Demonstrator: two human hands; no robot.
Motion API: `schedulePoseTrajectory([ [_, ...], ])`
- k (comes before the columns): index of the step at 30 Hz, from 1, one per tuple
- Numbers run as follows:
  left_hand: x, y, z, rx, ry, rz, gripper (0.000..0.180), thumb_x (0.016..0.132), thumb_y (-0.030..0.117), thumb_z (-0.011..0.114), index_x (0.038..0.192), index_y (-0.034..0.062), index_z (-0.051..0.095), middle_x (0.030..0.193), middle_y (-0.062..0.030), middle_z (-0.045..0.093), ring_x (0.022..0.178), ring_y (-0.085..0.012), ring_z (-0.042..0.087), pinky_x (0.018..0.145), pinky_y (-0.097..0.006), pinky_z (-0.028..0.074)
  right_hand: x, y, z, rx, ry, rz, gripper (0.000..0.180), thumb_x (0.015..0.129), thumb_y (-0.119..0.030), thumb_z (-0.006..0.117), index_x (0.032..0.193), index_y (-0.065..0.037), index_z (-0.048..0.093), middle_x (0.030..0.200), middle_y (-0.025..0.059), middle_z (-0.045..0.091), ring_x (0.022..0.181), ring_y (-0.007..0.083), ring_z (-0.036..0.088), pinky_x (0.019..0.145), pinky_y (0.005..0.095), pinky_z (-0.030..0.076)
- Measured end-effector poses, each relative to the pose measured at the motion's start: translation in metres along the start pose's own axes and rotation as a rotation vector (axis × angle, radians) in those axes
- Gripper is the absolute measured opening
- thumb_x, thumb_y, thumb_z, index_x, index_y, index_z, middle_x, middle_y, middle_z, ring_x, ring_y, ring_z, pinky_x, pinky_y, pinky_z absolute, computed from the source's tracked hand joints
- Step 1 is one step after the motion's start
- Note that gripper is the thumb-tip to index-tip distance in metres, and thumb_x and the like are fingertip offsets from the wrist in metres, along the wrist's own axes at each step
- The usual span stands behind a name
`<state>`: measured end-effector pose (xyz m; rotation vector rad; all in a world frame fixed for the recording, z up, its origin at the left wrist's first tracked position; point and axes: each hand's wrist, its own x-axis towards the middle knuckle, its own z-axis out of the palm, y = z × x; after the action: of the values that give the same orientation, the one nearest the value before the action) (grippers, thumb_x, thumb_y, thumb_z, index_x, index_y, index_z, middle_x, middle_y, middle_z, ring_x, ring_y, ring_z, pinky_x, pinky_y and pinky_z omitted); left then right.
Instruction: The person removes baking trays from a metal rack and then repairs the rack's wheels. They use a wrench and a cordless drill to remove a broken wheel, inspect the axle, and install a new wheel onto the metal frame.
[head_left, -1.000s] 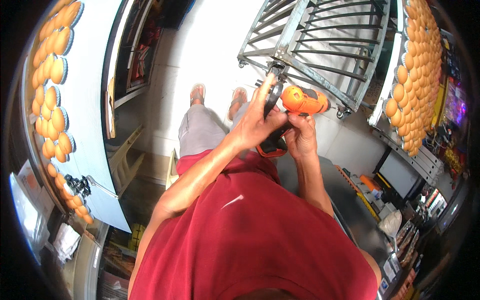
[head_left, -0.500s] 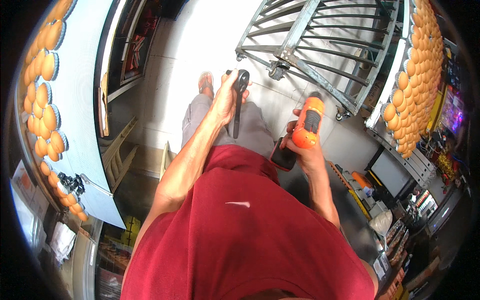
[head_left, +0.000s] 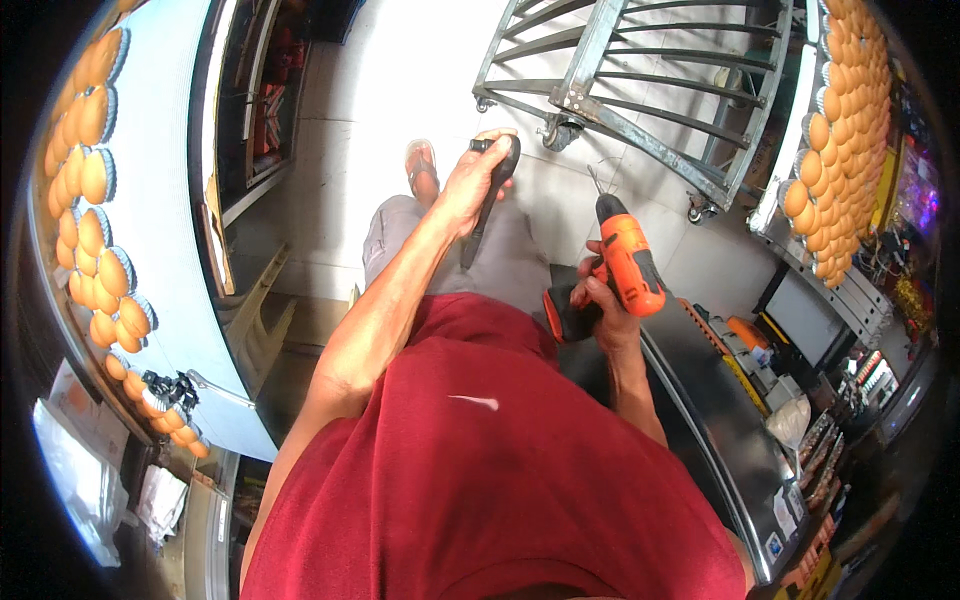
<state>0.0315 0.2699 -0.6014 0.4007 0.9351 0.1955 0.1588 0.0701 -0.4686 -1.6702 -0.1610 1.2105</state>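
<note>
In front of my legs, my left hand [head_left: 470, 192] is closed round a black tool [head_left: 507, 157] with a rounded head and a long narrow shaft that points back toward me; its exact kind does not show. To the right, my right hand [head_left: 608, 305] grips an orange and black cordless drill [head_left: 628, 262] by its handle. A thin bit [head_left: 598, 181] sticks out of the drill's black chuck, pointing away from me and slightly left. The black battery base [head_left: 566, 312] of the drill sits to the left of my wrist. The two tools are apart.
A metal rack on casters [head_left: 585, 75] stands ahead on the pale tiled floor [head_left: 390, 80]. Panels covered with round orange-brown pieces [head_left: 850, 150] rise at both sides. A dark counter edge [head_left: 700, 440] and shelves with tools lie at my right.
The drill's front has swung up and left, so its bit now shows clearly. My left hand has shifted slightly, and its tool has tilted. The view has shifted a little.
</note>
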Motion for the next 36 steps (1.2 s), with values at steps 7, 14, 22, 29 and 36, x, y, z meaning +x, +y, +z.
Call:
schedulePoseTrajectory([
  [7, 0.025, 0.002, 0.007, -0.246, -0.094, -0.123, 0.057, 0.097, 0.062, 0.048, 0.117, 0.0091, 0.055, 0.076, -0.0007, 0.051, 0.051, -0.0100, 0.043, 0.049, -0.025, 0.036, 0.009, -0.010, -0.016, -0.024, 0.030, -0.137, 0.038, 0.092, -0.009, 0.059, 0.128, 0.002, 0.052, 0.106, 0.0114, 0.058, 0.067, 0.0110, 0.056, 0.064, 0.0282, 0.049],
  [14, 0.053, -0.024, 0.026, -0.250, -0.012, -0.213, 0.049, 0.096, 0.060, 0.053, 0.112, 0.0142, 0.056, 0.082, -0.0018, 0.052, 0.056, -0.0151, 0.052, 0.049, -0.033, 0.046, 0.013, -0.007, -0.028, 0.057, 0.079, -0.149, 0.038, 0.094, -0.011, 0.058, 0.130, 0.002, 0.051, 0.106, 0.0143, 0.060, 0.067, 0.0114, 0.058, 0.066, 0.0302, 0.050],
  [22, 0.065, -0.038, 0.034, 0.087, -0.133, -0.098, 0.033, 0.093, 0.018, 0.070, 0.116, 0.0061, 0.049, 0.089, -0.0093, 0.064, 0.048, -0.0099, 0.054, 0.037, -0.020, 0.040, 0.008, 0.001, -0.031, 0.150, 0.114, -0.096, 0.041, 0.093, -0.015, 0.061, 0.129, 0.003, 0.051, 0.105, 0.0152, 0.061, 0.065, 0.0126, 0.058, 0.066, 0.0304, 0.051],
  [29, 0.100, -0.046, 0.055, -0.175, -0.327, -0.300, 0.042, 0.098, 0.013, 0.061, 0.136, 0.0135, 0.042, 0.113, -0.0110, 0.063, 0.061, -0.0124, 0.056, 0.043, -0.020, 0.042, 0.007, 0.015, -0.047, 0.196, 0.157, -0.076, 0.041, 0.092, -0.016, 0.063, 0.128, 0.001, 0.052, 0.105, 0.0145, 0.061, 0.065, 0.0123, 0.059, 0.065, 0.0298, 0.051],
  [36, 0.104, -0.062, 0.050, -0.703, -0.533, -0.159, 0.051, 0.095, 0.027, 0.066, 0.139, 0.0121, 0.044, 0.135, -0.0128, 0.057, 0.088, -0.0233, 0.061, 0.053, -0.029, 0.050, 0.004, 0.023, -0.061, 0.196, 0.176, -0.082, 0.042, 0.091, -0.016, 0.062, 0.129, 0.000, 0.052, 0.105, 0.0137, 0.061, 0.066, 0.0120, 0.058, 0.065, 0.0295, 0.050],
])
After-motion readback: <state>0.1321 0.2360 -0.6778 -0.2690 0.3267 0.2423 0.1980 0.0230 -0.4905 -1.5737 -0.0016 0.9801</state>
